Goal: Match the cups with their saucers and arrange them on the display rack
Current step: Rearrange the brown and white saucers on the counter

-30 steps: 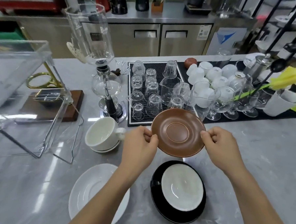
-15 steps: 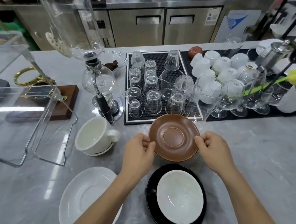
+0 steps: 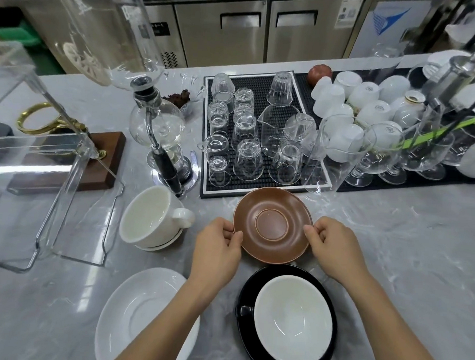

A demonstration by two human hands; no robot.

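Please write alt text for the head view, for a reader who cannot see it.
Two hands, left hand and right hand, pinch opposite edges of an empty brown saucer over a grey counter. Nearby stand a white cup on its saucer, a bare white saucer and a black cup and saucer.

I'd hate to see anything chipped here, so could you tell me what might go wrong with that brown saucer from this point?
1. The left hand and right hand only pinch the brown saucer by opposite rims; it could slip.
2. The black cup sits just below it, so a dropped saucer might strike it.
3. Glasses crowd the mat just beyond; a forward move could knock them.
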